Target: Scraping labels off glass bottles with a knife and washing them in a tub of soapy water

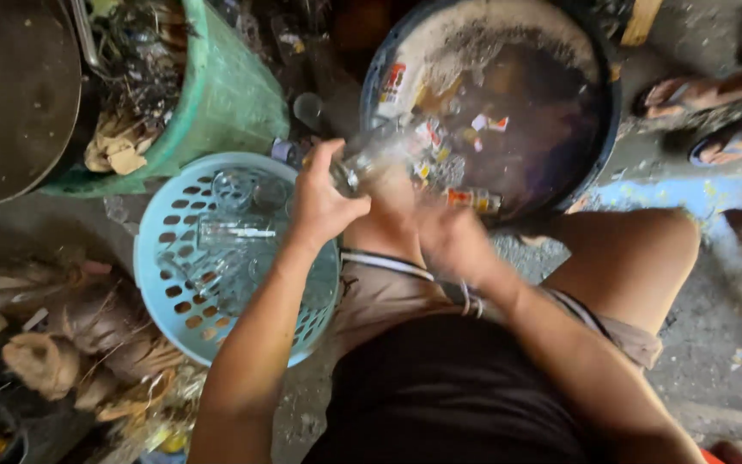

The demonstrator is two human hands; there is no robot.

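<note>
Ahead of my knees, I see a big round tub (599, 129) of murky water with scraps of torn label floating in it. Left of it stands a green bin (225, 94) of scrap, and below that a pale blue perforated basket (161, 266) holding clear glass bottles. Dry husks (62, 344) are heaped at far left. Another person's sandalled feet (714, 120) rest beyond the tub. My left hand (324, 202) is curled tight around the base of a clear glass bottle (375, 159), which lies tilted over the tub's near rim. My right hand (448, 236) sits just below and right of the bottle; it is blurred, so I cannot tell how far open it is.
</note>
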